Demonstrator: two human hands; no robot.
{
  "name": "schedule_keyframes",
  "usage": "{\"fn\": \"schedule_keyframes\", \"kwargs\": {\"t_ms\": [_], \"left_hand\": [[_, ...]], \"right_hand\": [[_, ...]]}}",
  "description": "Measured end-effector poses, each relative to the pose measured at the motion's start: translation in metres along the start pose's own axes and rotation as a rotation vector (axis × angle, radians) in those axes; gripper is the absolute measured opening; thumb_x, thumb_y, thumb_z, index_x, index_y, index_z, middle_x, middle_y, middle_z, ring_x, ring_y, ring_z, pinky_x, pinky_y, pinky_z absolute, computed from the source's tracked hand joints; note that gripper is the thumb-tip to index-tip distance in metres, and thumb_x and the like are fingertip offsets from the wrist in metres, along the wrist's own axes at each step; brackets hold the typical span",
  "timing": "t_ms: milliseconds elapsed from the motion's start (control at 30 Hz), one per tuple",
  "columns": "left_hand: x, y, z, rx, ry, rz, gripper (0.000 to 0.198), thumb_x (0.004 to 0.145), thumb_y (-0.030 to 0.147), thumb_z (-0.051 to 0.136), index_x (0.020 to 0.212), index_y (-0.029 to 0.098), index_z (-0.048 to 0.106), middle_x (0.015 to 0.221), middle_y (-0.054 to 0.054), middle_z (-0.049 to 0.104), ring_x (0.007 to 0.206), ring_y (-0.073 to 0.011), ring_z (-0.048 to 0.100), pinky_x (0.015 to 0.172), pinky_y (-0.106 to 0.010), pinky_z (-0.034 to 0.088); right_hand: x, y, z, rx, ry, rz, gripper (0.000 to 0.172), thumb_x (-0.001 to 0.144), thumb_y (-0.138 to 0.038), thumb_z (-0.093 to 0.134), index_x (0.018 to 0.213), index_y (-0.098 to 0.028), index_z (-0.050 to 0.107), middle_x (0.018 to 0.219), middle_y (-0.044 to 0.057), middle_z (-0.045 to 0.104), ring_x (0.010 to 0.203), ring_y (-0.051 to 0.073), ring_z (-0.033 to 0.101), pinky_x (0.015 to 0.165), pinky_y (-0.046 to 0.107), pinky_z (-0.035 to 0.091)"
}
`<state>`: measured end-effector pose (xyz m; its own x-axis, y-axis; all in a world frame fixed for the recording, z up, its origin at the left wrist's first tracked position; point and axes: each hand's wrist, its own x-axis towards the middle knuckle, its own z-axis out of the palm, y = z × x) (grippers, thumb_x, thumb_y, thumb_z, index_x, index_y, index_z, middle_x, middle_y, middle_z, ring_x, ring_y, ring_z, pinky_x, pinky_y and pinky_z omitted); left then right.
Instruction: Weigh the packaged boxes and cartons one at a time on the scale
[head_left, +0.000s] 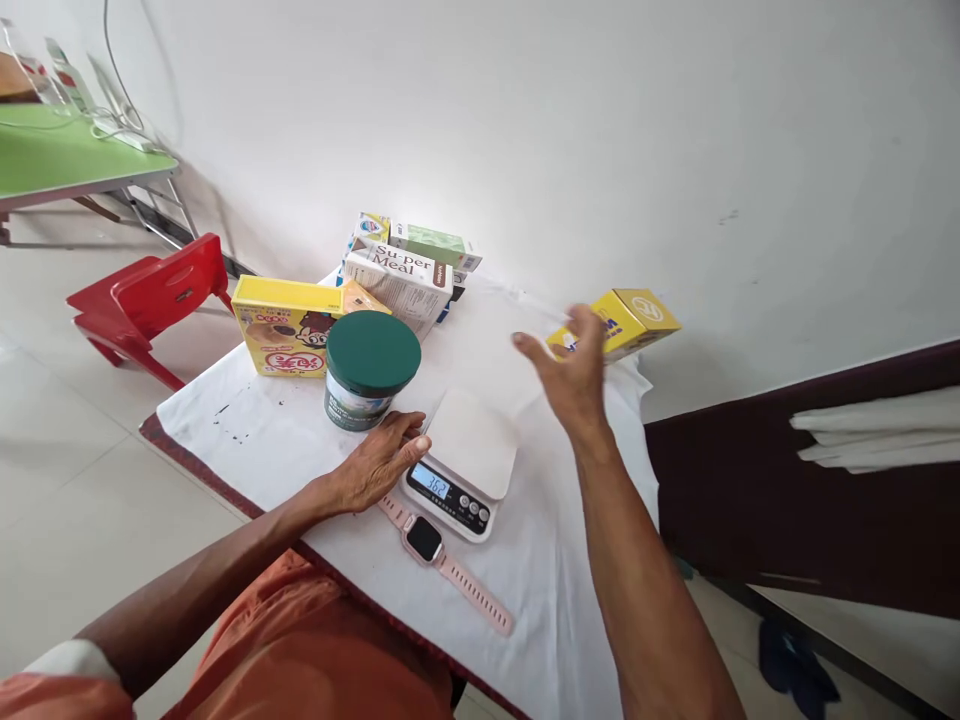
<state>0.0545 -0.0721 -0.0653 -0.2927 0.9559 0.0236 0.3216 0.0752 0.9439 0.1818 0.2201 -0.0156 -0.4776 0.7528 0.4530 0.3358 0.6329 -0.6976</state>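
Right hand (pixel 572 378) is hanging open before a yellow box (pixel 637 316), contact unclear; left hand (pixel 381 456) is resting half-open between tub (pixel 373 358) and scale (pixel 474 443), watch (pixel 424 539) lying just beside it, white cloth (pixel 281 450) spreading beneath both, red chair (pixel 166 284) standing well leftward.

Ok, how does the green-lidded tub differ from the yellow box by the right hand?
The tub is rounded; the yellow box is straight-edged. The tub is dark green on top, while the yellow box is mostly yellow with blue lettering. The tub stands beside the left hand; the yellow box is by the right hand. Both carry printing.
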Motion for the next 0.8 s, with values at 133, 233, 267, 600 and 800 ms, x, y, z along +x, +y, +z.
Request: {"fn": "schedule_keyframes", "kwargs": {"t_ms": [133,233,267,600,800], "left_hand": [[-0.002,-0.003,0.0,0.017,0.017,0.035,0.068,0.107,0.065,0.032,0.144,0.013,0.055,0.146,-0.02,0.061,0.137,-0.0329,0.058,0.124,-0.055,0.043],[-0.005,-0.005,-0.003,0.016,0.033,0.073,0.064,0.107,0.066,0.032,0.135,0.017,0.061,0.138,-0.016,0.067,0.134,-0.033,0.06,0.123,-0.056,0.043],[-0.006,-0.006,-0.004,0.01,0.036,0.086,0.064,0.107,0.067,0.032,0.135,0.018,0.062,0.138,-0.016,0.068,0.134,-0.0329,0.06,0.123,-0.056,0.043],[-0.009,-0.006,-0.007,0.024,-0.042,0.115,0.058,0.108,0.063,0.036,0.136,0.018,0.06,0.136,-0.017,0.067,0.13,-0.031,0.062,0.12,-0.053,0.046],[-0.009,-0.008,-0.006,0.039,-0.046,0.1,0.059,0.108,0.062,0.037,0.14,0.016,0.055,0.137,-0.018,0.061,0.128,-0.0295,0.064,0.116,-0.051,0.05]], "right_hand": [[-0.047,-0.102,0.051,0.188,-0.392,-0.167,0.121,0.062,-0.079,0.088,0.16,-0.032,0.036,0.168,0.015,0.04,0.153,0.039,0.041,0.118,0.064,0.045],[-0.073,-0.144,0.081,0.184,-0.448,-0.2,0.137,0.054,-0.077,0.093,0.164,-0.026,0.031,0.169,0.02,0.036,0.157,0.042,0.036,0.125,0.066,0.036],[-0.078,-0.151,0.089,0.173,-0.428,-0.196,0.135,0.056,-0.075,0.093,0.164,-0.025,0.031,0.169,0.021,0.037,0.157,0.042,0.036,0.126,0.066,0.034],[-0.082,-0.154,0.069,0.227,-0.176,-0.099,0.103,0.064,-0.068,0.09,0.146,-0.023,0.048,0.148,0.016,0.059,0.135,0.035,0.059,0.116,0.055,0.05],[-0.067,-0.143,0.016,0.235,-0.011,-0.163,0.102,0.07,-0.07,0.087,0.152,-0.027,0.045,0.153,0.012,0.053,0.138,0.034,0.056,0.114,0.053,0.053]]}}
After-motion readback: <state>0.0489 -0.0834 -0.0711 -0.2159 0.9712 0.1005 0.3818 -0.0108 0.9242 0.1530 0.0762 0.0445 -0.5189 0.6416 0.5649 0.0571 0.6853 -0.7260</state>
